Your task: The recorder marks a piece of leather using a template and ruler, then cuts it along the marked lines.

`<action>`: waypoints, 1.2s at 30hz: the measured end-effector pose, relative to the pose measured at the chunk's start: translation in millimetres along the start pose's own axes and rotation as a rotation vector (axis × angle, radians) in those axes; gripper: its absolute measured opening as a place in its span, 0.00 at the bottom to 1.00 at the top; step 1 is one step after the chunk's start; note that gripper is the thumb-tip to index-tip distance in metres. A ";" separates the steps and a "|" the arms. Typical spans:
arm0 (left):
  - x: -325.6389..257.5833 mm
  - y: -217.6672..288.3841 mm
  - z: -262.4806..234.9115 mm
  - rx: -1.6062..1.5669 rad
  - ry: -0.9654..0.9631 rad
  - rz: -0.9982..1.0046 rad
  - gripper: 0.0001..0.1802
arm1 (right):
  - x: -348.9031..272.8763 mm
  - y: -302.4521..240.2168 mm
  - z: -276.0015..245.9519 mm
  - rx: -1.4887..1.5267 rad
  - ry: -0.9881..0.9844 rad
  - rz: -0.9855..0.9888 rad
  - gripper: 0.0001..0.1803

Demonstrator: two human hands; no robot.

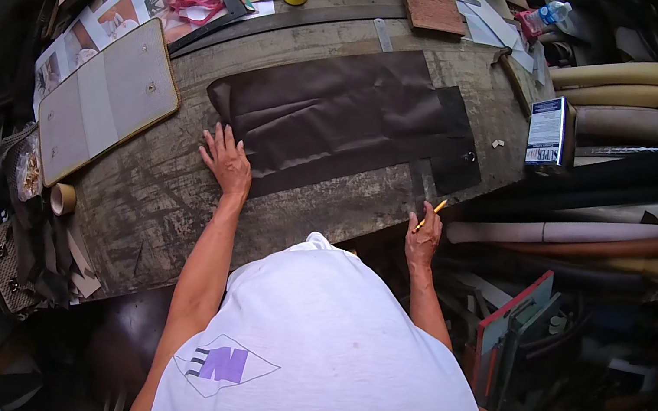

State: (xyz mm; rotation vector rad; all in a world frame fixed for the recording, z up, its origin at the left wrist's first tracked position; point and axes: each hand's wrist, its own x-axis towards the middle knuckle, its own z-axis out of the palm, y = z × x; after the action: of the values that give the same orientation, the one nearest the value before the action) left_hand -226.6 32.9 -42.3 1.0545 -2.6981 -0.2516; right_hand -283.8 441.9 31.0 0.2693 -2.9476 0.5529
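A big dark brown sheet [344, 120] lies flat in the middle of the worn wooden table [169, 213]. The person's left hand [227, 159] is spread open and pressed flat on the sheet's near left edge, at about nine o'clock from the sheet's middle. The right hand [423, 238] pinches a thin yellow pencil [432, 213] by the sheet's corner, at about four o'clock. A tape roll [62, 199] sits far left.
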 end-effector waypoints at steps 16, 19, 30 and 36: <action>-25.3 -96.1 -87.4 -0.536 -0.157 -0.577 0.22 | -11.1 60.6 13.5 0.305 -0.072 0.167 0.22; -43.1 -159.4 -89.5 -0.511 -0.105 -0.521 0.23 | -3.9 52.8 9.9 0.317 -0.039 0.178 0.21; -53.8 -144.5 -97.7 0.341 0.186 -0.318 0.32 | 25.5 15.8 -2.3 -0.124 0.082 -0.042 0.23; -62.3 -105.3 -76.7 0.157 0.082 -0.167 0.19 | 73.7 -82.8 21.8 0.191 -0.173 -0.538 0.23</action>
State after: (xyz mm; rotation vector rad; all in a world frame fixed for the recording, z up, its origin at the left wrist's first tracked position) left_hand -93.1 -6.5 -3.9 1.3076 -2.5935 -0.0244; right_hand -341.4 346.8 51.4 1.1350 -2.7886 0.7510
